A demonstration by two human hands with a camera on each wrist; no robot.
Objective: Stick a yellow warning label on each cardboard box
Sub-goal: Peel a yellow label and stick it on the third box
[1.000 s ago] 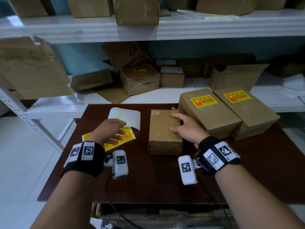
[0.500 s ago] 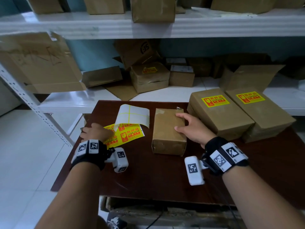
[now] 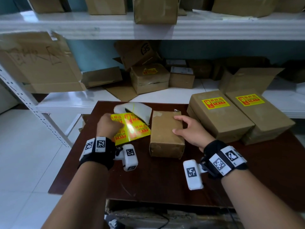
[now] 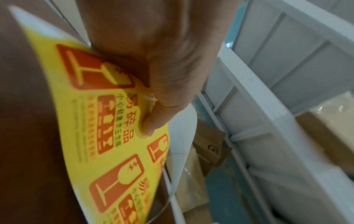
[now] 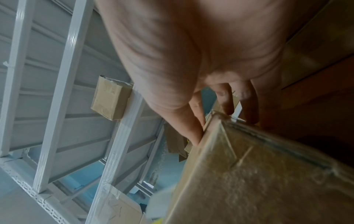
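Head view: a dark brown table is seen from above, and an unlabelled cardboard box lies at its middle. This box serves as the landmark. Just left of it, a curling sheet of yellow warning labels is pinched by the left hand. The right hand rests on the box's right side, fingers loosely spread over the top edge. Two labelled boxes are set to the right of it, apart from it, and a white shelf of further boxes stands behind. Left wrist view: the label sheet is shown close, held between thumb and curled fingers, its white backing peeling away behind. Right wrist view: the box fills the lower right, and the fingers are laid along its far edge. The step in hand is judged to be peeling one label free. It is best done by lifting a single corner slowly, keeping the sticky face from folding on itself, while the box is held steady so the label can be laid flat on its top and smoothed outward.
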